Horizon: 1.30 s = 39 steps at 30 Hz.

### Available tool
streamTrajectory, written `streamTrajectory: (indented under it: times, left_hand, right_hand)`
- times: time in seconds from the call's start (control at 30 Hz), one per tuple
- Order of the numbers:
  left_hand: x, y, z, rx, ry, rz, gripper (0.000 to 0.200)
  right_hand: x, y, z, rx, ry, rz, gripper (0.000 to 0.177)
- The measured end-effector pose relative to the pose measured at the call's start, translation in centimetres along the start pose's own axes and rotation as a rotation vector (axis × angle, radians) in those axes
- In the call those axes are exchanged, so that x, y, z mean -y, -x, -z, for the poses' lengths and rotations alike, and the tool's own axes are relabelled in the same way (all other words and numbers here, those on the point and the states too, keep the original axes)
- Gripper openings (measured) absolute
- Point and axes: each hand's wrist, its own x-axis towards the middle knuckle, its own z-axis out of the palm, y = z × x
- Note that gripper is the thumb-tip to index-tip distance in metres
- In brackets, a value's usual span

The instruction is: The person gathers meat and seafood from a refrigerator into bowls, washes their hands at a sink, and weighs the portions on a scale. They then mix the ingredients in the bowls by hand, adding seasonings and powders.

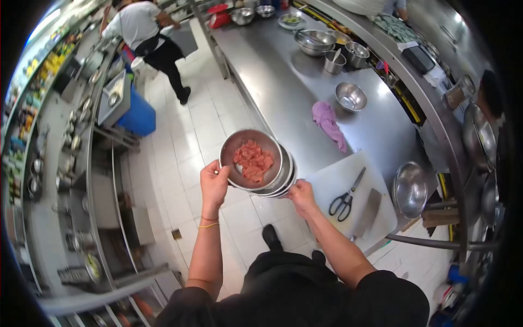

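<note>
At the right side, a large steel worktable (pixel 261 71), running away from the body. On its near end, a white cutting board (pixel 346 169), just beside the right hand, to the right. In the air, between both hands and in front of the table's left edge, a stack of steel bowls (pixel 283 177). Overlapping it on the left, a deeper-looking meat bowl (pixel 233 143), tilted with its mouth toward the camera; round, therefore without a long axis. Inside, low in this bowl, a heap of raw meat pieces (pixel 253 161), up and to the right from the left hand (pixel 214 185), clearly the nearer one. With this left hand, a grasp on the lower left rim, thumb over the edge. With the right hand (pixel 302 197), a closed grip at the lower right edge of the stack.

Behind the meat bowl, most of the stack hidden: number of bowls impossible to count surely, and contents, if any, not visible. Also unclear: whether nested, touching, or slightly apart from the upper bowl. Under the rims, most fingertips of both hands out of sight.
</note>
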Motion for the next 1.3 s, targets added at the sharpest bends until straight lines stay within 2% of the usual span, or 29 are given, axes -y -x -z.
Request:
streamTrajectory:
  times: [0.03, 0.1, 0.13, 0.23, 0.3, 0.33, 0.37, 0.47, 0.53, 0.57, 0.6, 0.63, 0.67, 0.7, 0.73, 0.8, 0.83, 0.87, 0.93, 0.97, 1.0, 1.03, 1.07, 1.1, 1.13, 1.17, 1.23, 1.27, 1.3]
  left_hand:
    - [-0.6, -1.9, 0.0, 0.029, -0.008, -0.016, 0.027]
    - [-2.1, -5.4, -0.6, -0.039, 0.348, 0.075, 0.021]
    - [-4.6, -6.4, -1.1, -0.013, 0.435, 0.126, 0.012]
    - [-6.2, -10.9, -0.9, 0.025, 0.576, 0.103, 0.004]
    - [-5.9, -14.1, -0.8, 0.061, 0.586, 0.075, 0.004]
    - [-5.3, -15.7, -0.7, 0.064, 0.596, 0.083, 0.004]
    - [-4.3, -17.7, -0.2, 0.059, 0.604, 0.090, 0.005]
    - [-2.0, -23.5, 1.9, 0.059, 0.634, 0.171, 0.006]
    - [-0.9, -27.0, 4.8, 0.042, 0.585, 0.201, 0.009]
    - [-0.8, -27.8, 6.3, 0.016, 0.543, 0.202, 0.010]
    - [-0.3, -29.4, 8.6, 0.009, 0.526, 0.209, 0.010]
    - [0.3, -30.9, 11.0, -0.040, 0.476, 0.203, 0.011]
    - [0.9, -31.9, 13.8, -0.098, 0.425, 0.205, 0.011]
    - [1.9, -32.8, 16.9, -0.135, 0.411, 0.224, 0.010]
    - [2.6, -33.7, 19.4, -0.214, 0.376, 0.230, 0.008]
    - [3.5, -35.0, 22.8, -0.302, 0.353, 0.240, 0.007]
    - [4.0, -36.2, 23.9, -0.364, 0.286, 0.288, 0.006]
    - [4.2, -38.0, 25.1, -0.427, 0.220, 0.331, 0.005]
    - [4.6, -41.1, 25.7, -0.424, 0.190, 0.332, 0.004]
    - [5.2, -42.7, 25.0, -0.408, 0.164, 0.336, 0.002]
    - [5.7, -44.8, 24.1, -0.328, 0.178, 0.350, 0.005]
    - [6.0, -46.6, 23.4, -0.248, 0.184, 0.368, 0.009]
    - [8.1, -48.7, 23.5, -0.088, 0.130, 0.335, 0.005]
    - [9.6, -51.2, 22.8, 0.081, 0.084, 0.288, 0.005]
    - [8.1, -52.6, 20.3, 0.151, 0.051, 0.321, 0.005]
    - [5.9, -53.6, 18.1, 0.218, 0.009, 0.357, 0.006]
    - [2.6, -57.2, 16.3, 0.326, 0.086, 0.222, 0.006]
    - [1.7, -60.0, 15.7, 0.343, 0.088, 0.201, 0.006]
    - [0.9, -62.5, 15.1, 0.349, -0.069, 0.143, 0.008]
  right_hand:
    - [0.7, -1.2, -0.5, -0.018, -0.029, 0.017, 0.018]
    - [2.8, -3.6, -1.0, -0.074, -0.035, 0.047, 0.018]
    - [4.0, -5.0, -1.3, -0.111, -0.018, 0.054, 0.017]
    - [6.9, -9.7, -1.6, -0.186, 0.047, 0.047, 0.017]
    - [7.1, -13.8, -0.8, -0.200, 0.016, 0.008, 0.019]
    - [5.8, -17.0, 0.6, -0.198, -0.080, 0.036, 0.021]
    - [7.6, -17.9, -0.8, -0.181, -0.171, 0.021, 0.020]
    - [9.9, -23.9, -1.2, -0.138, -0.032, 0.008, 0.030]
    - [15.5, -24.5, -2.8, -0.265, 0.997, -0.043, 0.036]
    - [12.9, -27.8, 1.3, -0.518, 1.161, 0.300, 0.039]
    - [14.6, -26.9, 1.5, -0.779, 1.319, 0.373, 0.034]
    - [17.0, -24.6, 0.4, -0.999, 1.436, 0.320, 0.036]
    - [16.8, -24.7, 2.3, -1.067, 1.522, 0.138, 0.041]
    - [18.1, -23.3, 1.0, -1.070, 1.426, -0.108, 0.043]
    - [16.0, -24.1, 1.9, -1.117, 1.401, -0.183, 0.041]
    - [11.1, -26.4, 3.3, -1.065, 1.619, -0.002, 0.044]
    - [8.9, -28.2, 3.2, -1.040, 1.596, 0.162, 0.041]
    - [7.7, -30.2, 1.8, -1.006, 1.563, 0.330, 0.038]
    - [7.0, -33.9, -5.8, -0.732, 1.039, 0.277, 0.035]
    - [5.0, -36.6, -10.4, -0.756, 0.808, 0.309, 0.035]
    - [4.3, -38.8, -15.0, -0.579, 0.600, 0.380, 0.038]
    - [5.4, -40.1, -21.7, -0.517, 0.498, 0.464, 0.037]
    - [4.8, -42.1, -26.5, -0.430, 0.282, 0.241, 0.039]
    - [2.8, -45.6, -31.1, -0.335, 0.122, 0.342, 0.042]
    - [1.7, -49.1, -34.0, -0.225, -0.028, 0.458, 0.047]
    - [2.0, -50.3, -35.2, 0.265, -0.648, 0.173, 0.054]
    - [1.8, -54.5, -37.1, 0.640, -0.920, 0.314, 0.050]
    - [1.5, -56.1, -38.8, 0.576, -0.976, 0.330, 0.051]
    - [1.6, -57.3, -40.8, 0.507, -1.039, 0.342, 0.052]
